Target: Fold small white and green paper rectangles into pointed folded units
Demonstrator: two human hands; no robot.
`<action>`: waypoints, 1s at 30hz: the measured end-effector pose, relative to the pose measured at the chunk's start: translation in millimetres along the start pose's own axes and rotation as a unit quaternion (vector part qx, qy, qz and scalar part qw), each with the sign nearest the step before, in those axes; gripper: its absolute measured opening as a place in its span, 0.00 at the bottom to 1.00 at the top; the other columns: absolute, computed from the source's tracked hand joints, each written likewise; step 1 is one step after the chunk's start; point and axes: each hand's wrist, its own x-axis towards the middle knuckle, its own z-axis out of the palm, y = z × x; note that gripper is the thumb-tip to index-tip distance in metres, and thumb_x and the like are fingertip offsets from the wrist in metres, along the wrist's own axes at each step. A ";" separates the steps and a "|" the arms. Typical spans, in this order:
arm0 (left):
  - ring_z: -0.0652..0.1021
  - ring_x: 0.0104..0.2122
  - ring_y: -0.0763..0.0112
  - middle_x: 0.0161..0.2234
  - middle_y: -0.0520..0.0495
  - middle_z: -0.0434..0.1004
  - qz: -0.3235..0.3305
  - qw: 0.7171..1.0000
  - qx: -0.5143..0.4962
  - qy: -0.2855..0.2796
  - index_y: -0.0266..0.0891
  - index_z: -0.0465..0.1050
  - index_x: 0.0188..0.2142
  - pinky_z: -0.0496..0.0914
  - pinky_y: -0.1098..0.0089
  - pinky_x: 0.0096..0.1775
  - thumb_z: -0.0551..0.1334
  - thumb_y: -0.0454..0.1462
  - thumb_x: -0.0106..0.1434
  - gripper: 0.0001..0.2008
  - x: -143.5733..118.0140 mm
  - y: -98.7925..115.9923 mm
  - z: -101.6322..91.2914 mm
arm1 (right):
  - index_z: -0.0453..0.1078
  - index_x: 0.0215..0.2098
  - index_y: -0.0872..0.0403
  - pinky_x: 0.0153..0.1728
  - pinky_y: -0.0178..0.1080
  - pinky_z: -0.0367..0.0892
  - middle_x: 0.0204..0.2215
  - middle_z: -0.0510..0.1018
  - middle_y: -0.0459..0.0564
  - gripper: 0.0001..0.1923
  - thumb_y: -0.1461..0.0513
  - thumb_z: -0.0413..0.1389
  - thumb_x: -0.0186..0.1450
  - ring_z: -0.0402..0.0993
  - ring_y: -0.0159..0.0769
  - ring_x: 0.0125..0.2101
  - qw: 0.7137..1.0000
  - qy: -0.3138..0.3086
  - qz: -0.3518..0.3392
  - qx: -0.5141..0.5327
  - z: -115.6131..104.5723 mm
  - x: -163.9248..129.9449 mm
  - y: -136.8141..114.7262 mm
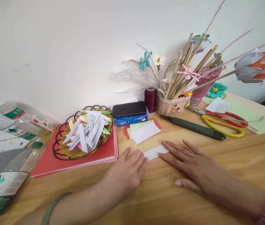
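Note:
A narrow strip of white paper [155, 152] lies flat on the wooden table between my hands. At its left end my left hand [129, 170] is closed, the curled fingers gripping the paper's edge; the fingertips are partly hidden. My right hand [191, 165] lies flat with fingers spread, two fingertips pressing the strip's right end. Just behind the strip, a white paper rectangle [146, 132] rests on green and red sheets. To the left, a yellow-and-black basket [72, 153] holds many folded paper pieces [89, 129] and stands on red paper [41, 156].
Behind are a phone [129, 109] on a blue packet [131, 120], a maroon thread spool [150, 100] and a basket of sticks [172, 106]. A green-handled tool [193, 127] and scissors [219, 126] lie right. Plastic bottles [6, 184] stand or lie left.

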 end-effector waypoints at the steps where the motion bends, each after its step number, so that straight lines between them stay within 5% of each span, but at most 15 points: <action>1: 0.67 0.49 0.61 0.45 0.40 0.71 -0.003 1.000 -0.003 -0.002 0.31 0.65 0.52 0.60 0.56 0.50 0.53 0.32 0.66 0.16 -0.2 -0.6 -0.8 | 0.52 0.63 0.49 0.57 0.57 0.50 0.61 0.56 0.57 0.31 0.48 0.49 0.64 0.53 0.46 0.60 1.000 -0.002 0.006 0.000 -0.3 -2.2 2.0; 14: 0.68 0.49 0.61 0.48 0.40 0.71 -0.020 0.999 -0.002 -0.033 0.33 0.66 0.52 0.62 0.58 0.48 0.55 0.34 0.65 0.16 -4.7 2.3 -3.7 | 0.49 0.64 0.46 0.56 0.56 0.53 0.61 0.57 0.52 0.29 0.52 0.47 0.66 0.55 0.45 0.59 0.995 -0.019 0.100 0.009 -18.0 -21.2 19.3; 22: 0.73 0.40 0.64 0.40 0.44 0.75 -0.051 0.995 -0.075 0.036 0.33 0.71 0.44 0.69 0.65 0.40 0.56 0.29 0.62 0.11 1.3 -1.5 -2.9 | 0.64 0.56 0.51 0.56 0.55 0.55 0.62 0.56 0.54 0.23 0.52 0.46 0.67 0.52 0.47 0.60 0.982 0.001 0.188 0.020 -8.8 -25.0 21.3; 26: 0.71 0.45 0.64 0.43 0.42 0.74 -0.097 0.976 -0.142 0.133 0.33 0.69 0.48 0.70 0.64 0.43 0.52 0.31 0.66 0.13 6.4 -3.7 -4.5 | 0.65 0.56 0.52 0.56 0.55 0.56 0.62 0.57 0.55 0.22 0.53 0.45 0.68 0.50 0.47 0.61 0.985 -0.016 0.163 0.055 -9.4 -10.2 7.6; 30: 0.68 0.49 0.61 0.49 0.42 0.71 -0.147 0.962 -0.209 0.095 0.33 0.65 0.53 0.67 0.60 0.50 0.56 0.38 0.65 0.18 13.8 -2.1 -10.2 | 0.62 0.57 0.48 0.55 0.55 0.57 0.63 0.53 0.55 0.22 0.53 0.45 0.68 0.46 0.48 0.62 0.990 -0.044 0.110 0.075 -12.0 8.0 -12.8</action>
